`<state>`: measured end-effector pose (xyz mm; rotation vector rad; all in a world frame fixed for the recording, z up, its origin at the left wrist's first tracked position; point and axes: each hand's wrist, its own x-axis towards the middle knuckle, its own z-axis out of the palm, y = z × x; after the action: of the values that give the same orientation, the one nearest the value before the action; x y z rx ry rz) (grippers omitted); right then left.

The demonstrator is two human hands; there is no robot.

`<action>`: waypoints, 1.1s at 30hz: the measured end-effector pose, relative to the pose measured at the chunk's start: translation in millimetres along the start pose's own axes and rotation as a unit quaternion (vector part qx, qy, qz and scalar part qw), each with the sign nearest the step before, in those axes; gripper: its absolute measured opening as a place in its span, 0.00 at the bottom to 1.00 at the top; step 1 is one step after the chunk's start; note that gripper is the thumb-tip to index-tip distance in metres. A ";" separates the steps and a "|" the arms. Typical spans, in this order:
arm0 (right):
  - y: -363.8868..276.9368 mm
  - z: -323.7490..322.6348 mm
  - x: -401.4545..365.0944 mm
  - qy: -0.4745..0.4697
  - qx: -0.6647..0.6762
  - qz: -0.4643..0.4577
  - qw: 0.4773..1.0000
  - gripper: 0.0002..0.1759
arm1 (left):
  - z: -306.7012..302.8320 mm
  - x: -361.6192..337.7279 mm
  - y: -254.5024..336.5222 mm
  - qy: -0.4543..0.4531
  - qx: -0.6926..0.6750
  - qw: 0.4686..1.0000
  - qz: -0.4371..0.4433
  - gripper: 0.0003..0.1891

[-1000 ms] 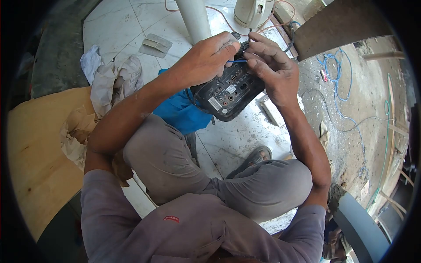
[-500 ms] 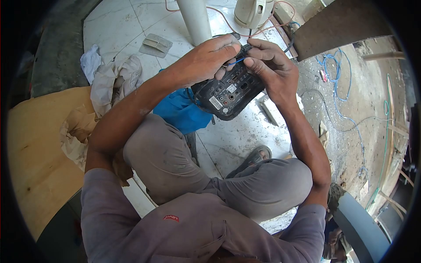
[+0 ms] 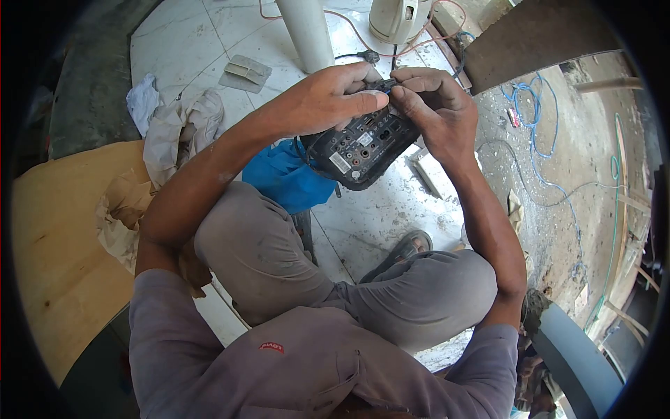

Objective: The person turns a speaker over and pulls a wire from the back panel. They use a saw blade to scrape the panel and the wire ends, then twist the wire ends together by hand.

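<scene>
Left hand (image 3: 328, 101) and right hand (image 3: 441, 112) grip the device (image 3: 364, 150); left thumb (image 3: 368, 104) has dropped nearer the right fingertips (image 3: 401, 95), suggesting close work between them.

Left hand (image 3: 333, 99) lower on black device (image 3: 359, 155), black plug (image 3: 368, 56) more exposed

A red tag (image 3: 272, 347) on the shirt (image 3: 300, 380) reads "Levi's"; labels (image 3: 340, 163) on the black device (image 3: 377, 155) are illegible.
</scene>
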<state>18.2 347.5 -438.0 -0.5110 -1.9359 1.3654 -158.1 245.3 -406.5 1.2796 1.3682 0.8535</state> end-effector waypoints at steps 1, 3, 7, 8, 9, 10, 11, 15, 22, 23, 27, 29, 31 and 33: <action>-0.2 -0.5 0.0 0.000 0.014 0.008 1.000 0.06 | -0.3 -0.2 0.0 -0.001 0.000 1.000 0.000 0.18; 0.2 -1.1 -0.2 0.001 0.028 0.016 0.999 0.06 | -1.3 -1.6 2.7 -0.010 0.023 1.000 -0.016 0.19; -7.2 -1.5 -1.0 -0.003 0.009 0.050 0.999 0.09 | -1.3 -1.8 5.6 -0.004 0.043 0.999 -0.007 0.19; -10.1 -1.2 -1.3 -0.001 0.015 0.088 0.996 0.09 | -1.4 -1.9 6.0 -0.007 0.037 0.999 -0.006 0.19; -6.8 -2.0 -0.3 -0.001 0.014 0.088 0.996 0.09 | -1.5 -1.8 6.3 -0.009 0.031 0.999 -0.005 0.19; -0.5 -3.4 0.9 -0.007 -0.012 0.020 1.000 0.09 | -1.3 -1.7 5.8 -0.009 0.030 0.999 -0.005 0.19; 3.0 -3.9 1.6 -0.014 -0.039 -0.047 0.998 0.09 | -0.9 -1.7 4.8 -0.008 0.043 0.999 -0.005 0.20; 1.4 -2.1 3.4 0.004 -0.072 -0.097 0.993 0.08 | 0.6 -3.5 6.9 -0.012 0.086 0.996 0.012 0.24; 6.4 -1.1 0.6 0.003 -0.026 -0.041 0.999 0.09 | 0.2 -1.5 1.0 0.030 0.149 0.988 0.028 0.24; 7.2 -1.0 0.5 0.006 -0.024 -0.048 0.999 0.09 | 0.3 -0.8 -0.4 0.050 0.179 0.981 0.063 0.23; 7.7 -0.9 0.6 -0.001 -0.024 -0.050 0.998 0.11 | 1.4 0.7 -4.1 0.084 0.219 0.967 0.104 0.21; 5.2 -0.9 -0.8 -0.003 -0.024 -0.012 1.000 0.12 | 0.8 0.4 -4.1 0.084 0.220 0.966 0.102 0.21; 3.8 -0.9 -1.4 -0.006 -0.018 -0.006 1.000 0.12 | 0.1 0.7 -4.9 0.085 0.222 0.966 0.101 0.20; 4.6 -0.9 -1.6 -0.010 -0.013 -0.001 1.000 0.12 | -0.4 1.4 -6.8 0.083 0.232 0.964 0.097 0.20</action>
<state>19.6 348.7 -442.6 -0.5103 -1.9725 1.3499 -160.0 245.5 -413.2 1.7576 1.6601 0.8126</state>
